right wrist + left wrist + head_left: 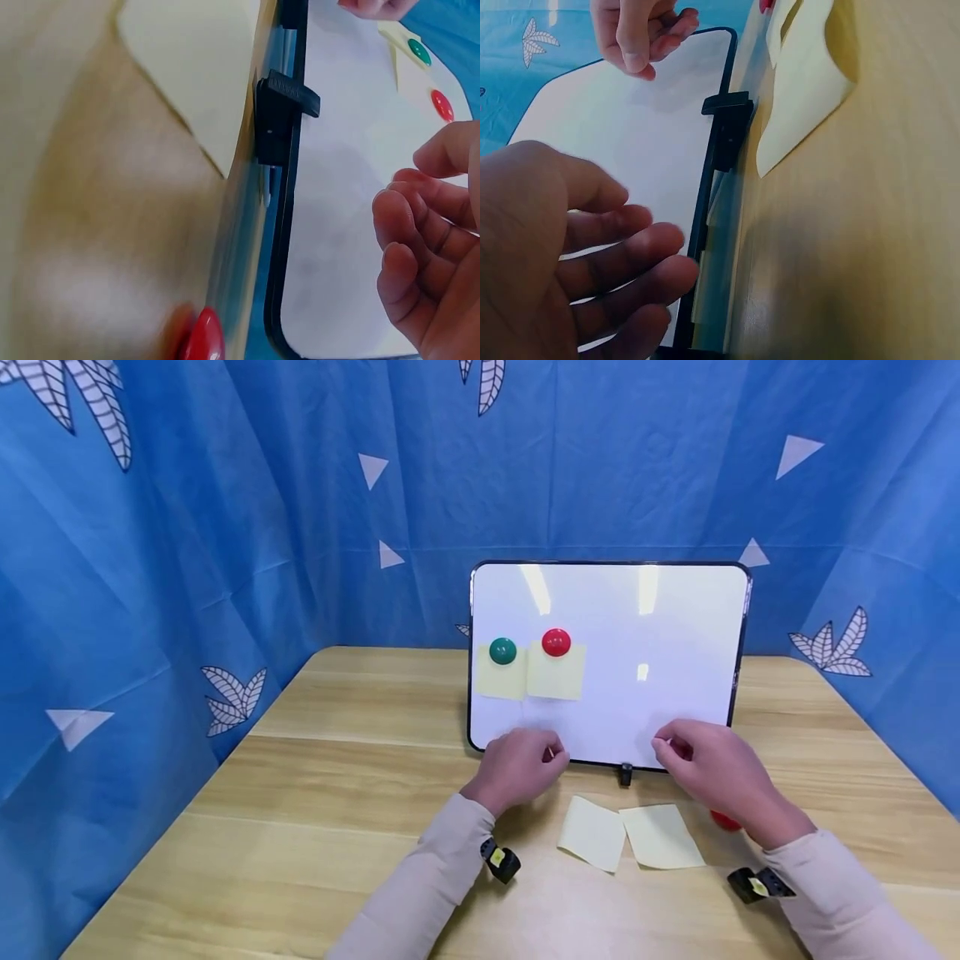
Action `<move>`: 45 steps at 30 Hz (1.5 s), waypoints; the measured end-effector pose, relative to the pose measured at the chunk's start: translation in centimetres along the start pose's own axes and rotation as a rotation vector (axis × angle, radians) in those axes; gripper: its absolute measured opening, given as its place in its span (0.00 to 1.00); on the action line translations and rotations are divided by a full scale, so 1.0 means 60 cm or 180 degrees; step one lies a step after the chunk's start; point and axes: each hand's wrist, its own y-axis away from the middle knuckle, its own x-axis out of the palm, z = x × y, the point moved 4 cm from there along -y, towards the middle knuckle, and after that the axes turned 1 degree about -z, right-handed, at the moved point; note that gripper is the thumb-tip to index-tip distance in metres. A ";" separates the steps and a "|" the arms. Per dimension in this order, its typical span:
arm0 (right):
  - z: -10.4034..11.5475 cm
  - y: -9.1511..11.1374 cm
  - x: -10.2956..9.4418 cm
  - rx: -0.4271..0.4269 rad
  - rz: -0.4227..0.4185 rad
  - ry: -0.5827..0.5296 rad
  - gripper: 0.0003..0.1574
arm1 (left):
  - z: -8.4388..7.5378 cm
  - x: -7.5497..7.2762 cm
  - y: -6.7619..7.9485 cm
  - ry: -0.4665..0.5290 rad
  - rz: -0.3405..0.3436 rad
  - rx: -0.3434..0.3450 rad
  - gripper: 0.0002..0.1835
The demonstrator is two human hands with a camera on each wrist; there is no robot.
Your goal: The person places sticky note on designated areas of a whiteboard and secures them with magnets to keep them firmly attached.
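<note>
Nothing is grasped by either hand. The left hand [521,768] is held before the lower left part of the board [637,710], its fingers loosely bent and parted; the right hand [716,768] is held before the lower right part, its fingers relaxed in a slight curl. Whether the board is touched by either cannot be told. The board is stood up on the bench [300,793], with a black clip [626,775] near the middle of its lower edge. On its left side two notes are already fixed: the left pinned note [500,682] by a green magnet [502,651], the right pinned note [555,680] by a red magnet [557,642]. The left loose note [592,833] and the right loose note [663,837] are laid on the bench before the board. A loose red magnet [726,821], partly hidden by the right hand, is also set there.

The pinning of notes is judged to be about half done, with the next sheet not yet taken up. Next, a loose note would need to be lifted by an edge, laid flat beside the right pinned note, and steadied while the loose red magnet is pressed over its top.
</note>
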 end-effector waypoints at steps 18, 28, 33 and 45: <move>-0.045 0.036 -0.018 0.0356 0.0323 -0.0043 0.04 | 0.002 0.029 0.021 0.0926 0.0955 0.0746 0.08; -0.073 0.040 -0.035 0.0540 0.0611 -0.0046 0.05 | -0.006 0.041 0.024 0.0531 0.1177 0.0962 0.12; -0.086 0.050 -0.035 0.0730 0.0852 -0.0143 0.07 | -0.008 0.043 0.028 0.0421 0.1198 0.1019 0.13; -0.101 0.061 -0.031 0.0793 0.1329 -0.0163 0.10 | -0.005 0.044 0.028 0.0339 0.1193 0.1002 0.17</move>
